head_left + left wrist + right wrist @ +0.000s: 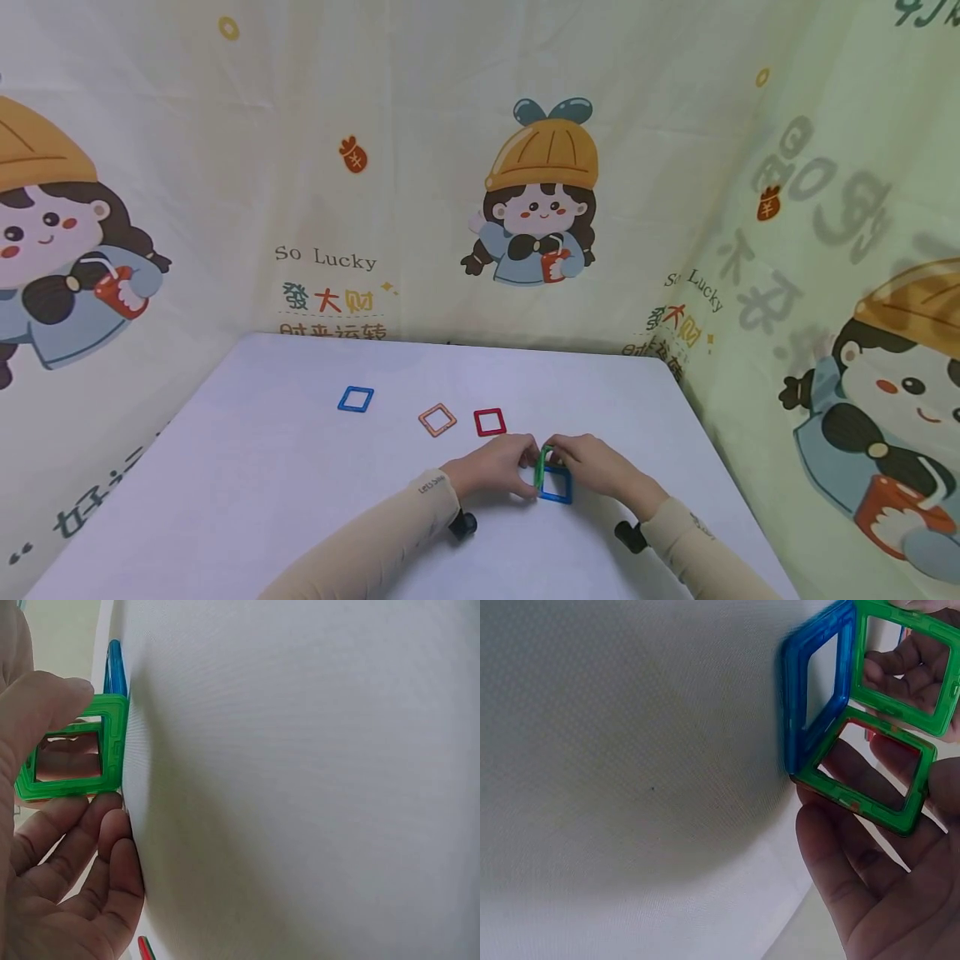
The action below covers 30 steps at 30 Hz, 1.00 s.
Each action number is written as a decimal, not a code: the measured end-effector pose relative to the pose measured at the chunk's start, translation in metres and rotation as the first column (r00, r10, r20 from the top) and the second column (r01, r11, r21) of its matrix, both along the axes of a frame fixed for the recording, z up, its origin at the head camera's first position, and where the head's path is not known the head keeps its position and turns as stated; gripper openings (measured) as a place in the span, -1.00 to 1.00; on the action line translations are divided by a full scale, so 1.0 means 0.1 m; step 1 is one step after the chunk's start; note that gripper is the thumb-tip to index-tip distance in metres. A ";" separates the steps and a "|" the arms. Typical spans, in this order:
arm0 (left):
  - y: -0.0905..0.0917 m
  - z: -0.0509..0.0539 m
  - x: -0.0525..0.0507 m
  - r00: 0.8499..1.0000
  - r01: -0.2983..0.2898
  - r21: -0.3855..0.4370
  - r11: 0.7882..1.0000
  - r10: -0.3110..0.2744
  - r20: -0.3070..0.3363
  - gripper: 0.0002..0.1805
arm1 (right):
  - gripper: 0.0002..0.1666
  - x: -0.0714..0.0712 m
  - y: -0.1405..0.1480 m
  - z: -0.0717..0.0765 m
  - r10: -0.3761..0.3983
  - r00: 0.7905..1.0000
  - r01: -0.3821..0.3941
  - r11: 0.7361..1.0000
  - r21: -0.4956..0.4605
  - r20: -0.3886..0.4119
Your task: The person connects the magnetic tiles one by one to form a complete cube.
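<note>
A blue square magnetic tile (555, 499) lies flat on the white table between the hands. In the right wrist view, two green square magnetic tiles stand up along adjoining edges of the blue one and meet near a corner. My left hand (497, 467) pinches the left green tile (112, 742) between thumb and fingertips. The other green tile (855, 805) is pinched by my right hand (600, 467), its fingers behind the frame and the thumb at its outer edge. A reddish tint shows along part of that tile's inner rim.
Further back on the white table (225, 467) lie a red square tile (477, 423), an orange one (429, 411) and another blue one (360, 388) at the left. A printed curtain (420, 167) hangs behind and beside the table.
</note>
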<state>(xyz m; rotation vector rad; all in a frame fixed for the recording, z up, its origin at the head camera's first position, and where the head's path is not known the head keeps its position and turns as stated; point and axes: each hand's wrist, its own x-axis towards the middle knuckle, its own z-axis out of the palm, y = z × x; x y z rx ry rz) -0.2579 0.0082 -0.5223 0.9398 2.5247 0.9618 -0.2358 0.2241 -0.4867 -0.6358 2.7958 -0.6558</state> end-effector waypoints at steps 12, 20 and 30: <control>-0.05 0.03 -0.03 0.999 -0.039 0.004 0.999 0.039 0.036 -0.48 | -0.66 -0.18 0.06 0.05 0.072 0.995 -0.067 0.995 -0.078 0.073; -0.07 0.05 -0.01 0.999 -0.033 -0.001 0.999 0.033 0.025 -0.43 | -0.59 -0.49 0.19 0.03 0.239 0.959 -0.200 0.952 -0.232 0.153; -0.08 0.01 0.00 1.000 0.000 -0.013 1.000 0.000 -0.013 -0.47 | -0.70 -0.55 0.28 -0.13 0.252 0.890 -0.095 0.918 -0.385 0.381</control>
